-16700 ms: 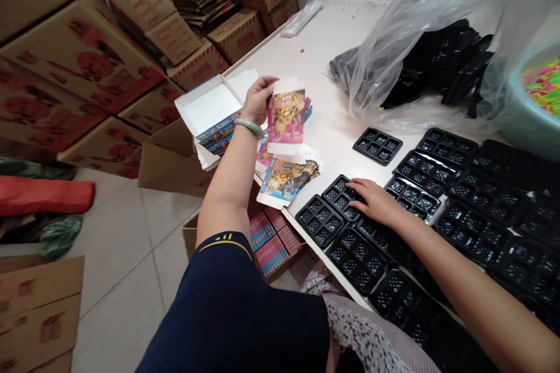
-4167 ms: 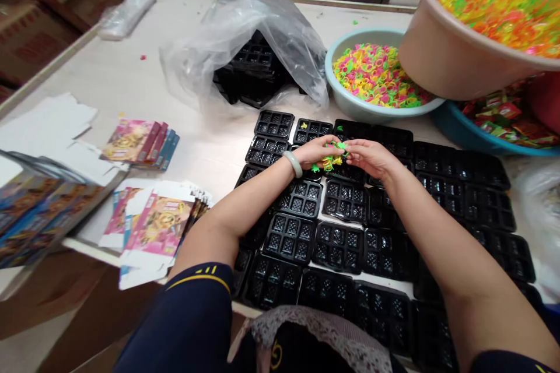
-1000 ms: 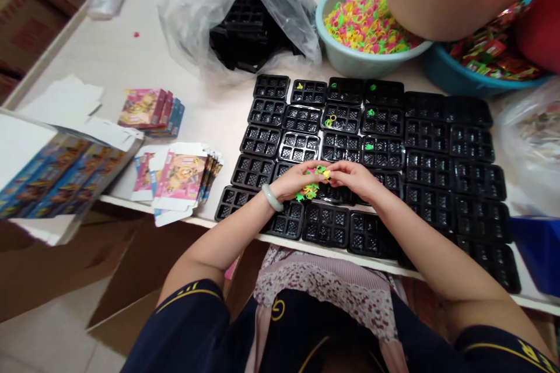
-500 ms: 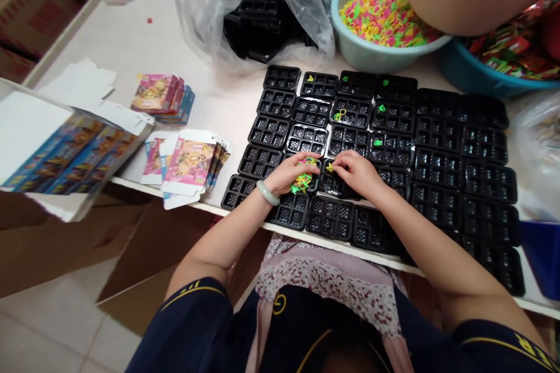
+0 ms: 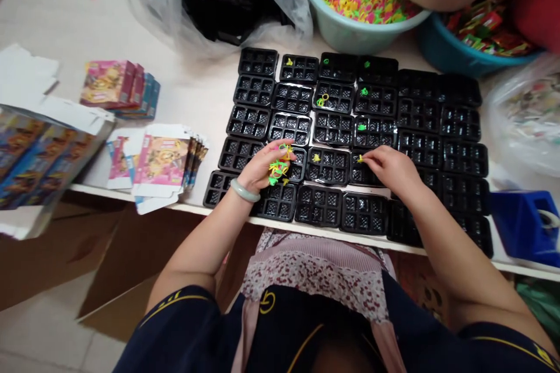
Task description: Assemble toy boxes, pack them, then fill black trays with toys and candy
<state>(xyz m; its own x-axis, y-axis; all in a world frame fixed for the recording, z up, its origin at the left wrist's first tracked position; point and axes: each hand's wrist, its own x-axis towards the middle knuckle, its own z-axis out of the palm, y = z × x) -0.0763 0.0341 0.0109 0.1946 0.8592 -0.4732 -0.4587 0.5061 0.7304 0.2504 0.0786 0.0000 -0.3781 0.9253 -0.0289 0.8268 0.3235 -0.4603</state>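
Note:
My left hand [image 5: 261, 168], with a pale bangle [image 5: 245, 191] at the wrist, is closed around a bunch of small plastic rings [image 5: 279, 171] in green, yellow and pink. My right hand [image 5: 391, 168] pinches one yellow plastic ring [image 5: 360, 158] over the upper left compartment of a black tray [image 5: 361, 176]. In the tray just left of it, a yellow ring [image 5: 316, 158] lies in the upper left compartment. Rows of black six-compartment trays [image 5: 324, 207] cover the table before me. A few farther trays hold single rings, such as a green ring [image 5: 361, 127], and one holds yellow and green rings [image 5: 322, 99].
A light blue basin [image 5: 367, 38] full of colourful rings stands at the back, near a blue tub [image 5: 472, 58] of wrapped packets. A plastic bag [image 5: 153, 11] holds more black trays. Printed boxes [image 5: 107, 81] and flat cartons [image 5: 161, 160] lie left; a blue tape dispenser [image 5: 516, 227] sits right.
A yellow ring now lies in the tray where my right hand was. That hand has moved right to the neighbouring tray with another yellow ring. The whole view has shifted.

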